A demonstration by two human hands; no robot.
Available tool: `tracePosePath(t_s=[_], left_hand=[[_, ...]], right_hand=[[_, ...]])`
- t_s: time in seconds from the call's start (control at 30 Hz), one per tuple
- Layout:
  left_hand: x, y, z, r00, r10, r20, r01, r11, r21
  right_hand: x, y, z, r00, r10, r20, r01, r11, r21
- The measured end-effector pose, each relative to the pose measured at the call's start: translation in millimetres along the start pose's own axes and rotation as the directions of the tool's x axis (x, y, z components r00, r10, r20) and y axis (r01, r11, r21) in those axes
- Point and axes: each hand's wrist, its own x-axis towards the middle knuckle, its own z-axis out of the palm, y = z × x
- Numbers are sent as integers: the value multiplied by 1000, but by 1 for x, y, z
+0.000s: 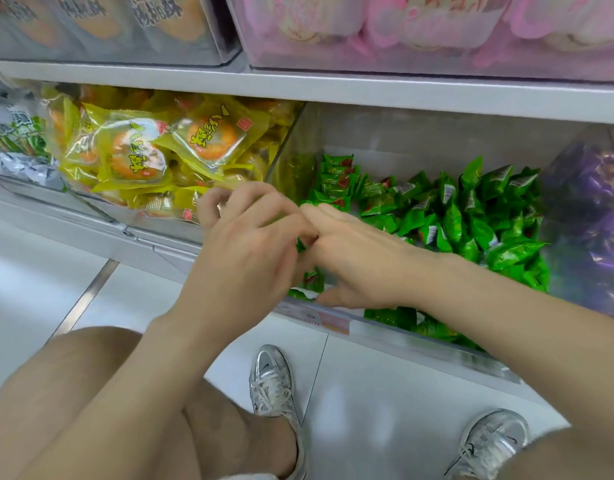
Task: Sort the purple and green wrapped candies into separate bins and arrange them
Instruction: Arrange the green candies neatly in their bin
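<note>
Nearest, the left hand and right hand meet at the front-left corner of the clear bin. Their fingers are curled together over a few green wrapped candies; whether either hand actually pinches one cannot be told. Farther in, green candies lie heaped at right and rowed at far left. Purple wrapped candies fill the bin to the right. The arranging step seems in hand; next, seat each piece in line.
</note>
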Motion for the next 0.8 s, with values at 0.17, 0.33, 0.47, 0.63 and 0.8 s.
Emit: tracePosePath(t_s=[0.17, 0.33, 0.47, 0.63, 0.8], left_hand=[[6, -5, 0, 992, -105, -72, 104, 994, -25], [4, -7, -2, 992, -113, -63, 110, 993, -45], [0, -8, -2, 995, -95, -34, 94, 995, -34], [0, -7, -8, 997, -57, -58, 55, 998, -25], [4, -6, -7, 999, 0, -49, -6, 994, -111]], right_hand=[[6, 4, 3, 997, 53, 48, -57, 995, 83], [3, 2, 1, 991, 135, 2, -135, 987, 90], [2, -3, -4, 985, 160, 62, -166, 981, 104], [-10, 9, -38, 897, 442, -9, -431, 878, 210], [-21, 13, -29, 705, 707, -61, -687, 702, 188]])
